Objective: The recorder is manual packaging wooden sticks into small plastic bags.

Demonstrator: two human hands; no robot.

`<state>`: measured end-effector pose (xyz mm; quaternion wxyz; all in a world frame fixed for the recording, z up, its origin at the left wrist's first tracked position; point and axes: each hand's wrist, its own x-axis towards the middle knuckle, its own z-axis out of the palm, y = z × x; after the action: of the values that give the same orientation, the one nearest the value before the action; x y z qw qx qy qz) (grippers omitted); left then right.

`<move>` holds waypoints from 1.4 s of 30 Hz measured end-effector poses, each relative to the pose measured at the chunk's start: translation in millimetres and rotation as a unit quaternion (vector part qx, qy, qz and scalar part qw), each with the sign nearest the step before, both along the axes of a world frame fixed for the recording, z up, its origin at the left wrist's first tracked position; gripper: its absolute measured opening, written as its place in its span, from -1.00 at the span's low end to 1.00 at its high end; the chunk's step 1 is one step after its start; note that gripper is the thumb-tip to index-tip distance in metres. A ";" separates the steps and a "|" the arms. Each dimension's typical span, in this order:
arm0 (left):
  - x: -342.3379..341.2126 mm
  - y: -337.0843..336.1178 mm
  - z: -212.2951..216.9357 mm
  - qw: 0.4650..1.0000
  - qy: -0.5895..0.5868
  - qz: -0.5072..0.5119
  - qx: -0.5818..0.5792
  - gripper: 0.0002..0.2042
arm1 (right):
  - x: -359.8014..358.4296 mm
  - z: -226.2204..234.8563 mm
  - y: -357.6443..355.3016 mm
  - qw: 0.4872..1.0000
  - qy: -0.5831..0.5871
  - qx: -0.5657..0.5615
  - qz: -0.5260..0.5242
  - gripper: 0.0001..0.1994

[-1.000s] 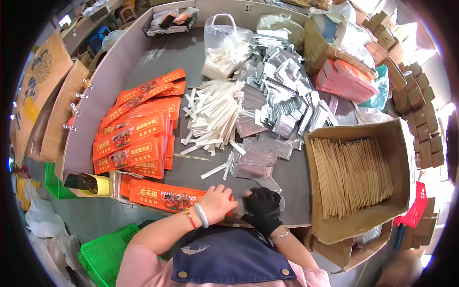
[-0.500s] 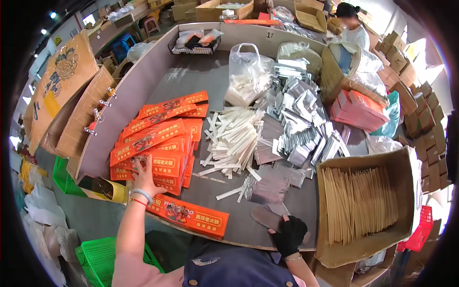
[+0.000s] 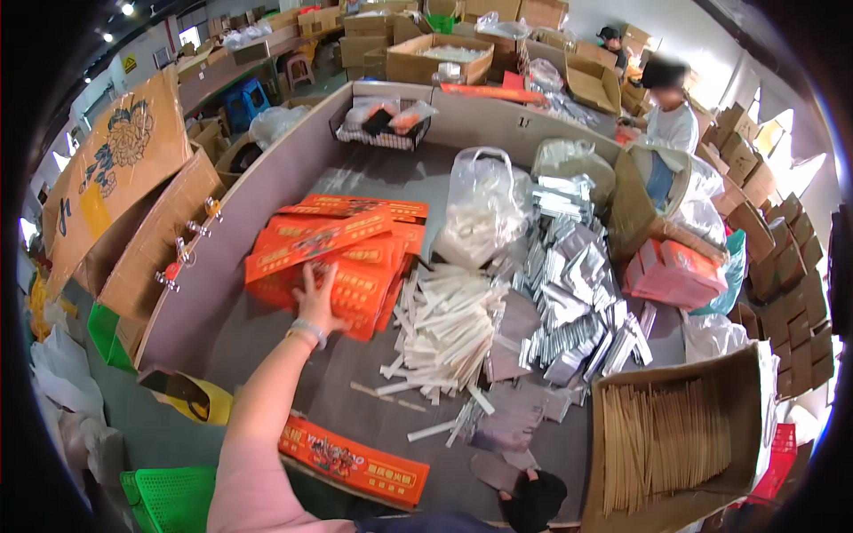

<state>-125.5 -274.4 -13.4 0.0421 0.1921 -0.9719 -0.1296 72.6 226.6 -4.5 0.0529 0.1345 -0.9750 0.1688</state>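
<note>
Packets [image 3: 333,258] — long, flat, orange printed sleeves — lying in a loose fanned stack on the left half of the grey table [image 3: 267,333], between the raised table wall and the heap of white wrapped sticks [image 3: 444,329]. Left hand [image 3: 315,298] reaching out at full arm's length, fingers spread and pressing on the near edge of the stack; not visibly closing around any one packet yet. Right hand [image 3: 531,499], wearing a dark glove, resting low at the near table edge beside small grey pouches [image 3: 511,426]; fingers hidden, so grip cannot be told. Hands sitting well apart.

Handling, judged from appearance: likely light, thin and fairly stiff along the length, bending easily across the middle. Glossy print suggesting a slick face — probably sliding off neighbours rather than lifting cleanly. Best hold likely at a long edge near mid-length, thumb under and fingers over, peeling off the top piece only. Pinching at one end risking droop or a crease.

Lying apart at the near edge: one single orange packet [image 3: 355,462]. Standing at right: open cardboard box of wooden sticks [image 3: 666,440].
</note>
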 end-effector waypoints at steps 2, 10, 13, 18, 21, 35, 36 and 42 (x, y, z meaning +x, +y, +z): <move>-62.6 -17.8 -8.7 0.998 0.063 -0.015 0.023 0.27 | -2.3 6.1 -7.4 0.998 0.055 0.024 0.002 -0.31; -51.2 124.6 51.1 0.878 0.350 -0.186 0.267 -0.59 | -16.7 29.5 -36.5 0.981 0.081 -0.158 0.076 -0.48; 25.8 197.9 64.3 0.687 0.203 -0.119 0.687 -0.64 | -55.4 27.9 -85.4 0.930 -0.050 -0.316 0.180 -0.36; 95.2 247.7 86.4 0.548 0.185 -0.040 0.815 -0.71 | -61.7 54.7 -135.1 0.589 -0.451 -0.657 0.135 -0.42; 103.4 246.6 90.8 0.441 0.183 -0.034 0.878 -0.77 | -44.2 52.8 -136.7 0.568 -0.501 -0.631 0.165 -0.45; 85.4 259.3 76.4 0.824 0.444 -0.226 0.270 -0.84 | -0.1 61.0 -143.6 0.419 -0.624 -0.659 0.024 -0.66; 85.9 256.7 72.2 0.821 0.465 -0.248 0.220 -0.83 | 3.2 58.3 -145.6 0.395 -0.640 -0.659 -0.007 -0.65; 145.5 214.4 49.0 0.899 0.250 -0.252 0.259 -0.80 | 20.4 8.5 -72.8 0.877 -0.212 -0.424 0.076 -0.38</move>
<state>20.0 -60.0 35.6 0.1980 -0.0934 -0.8777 -0.4264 93.0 153.8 4.0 -0.1163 0.1340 -0.7846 0.5940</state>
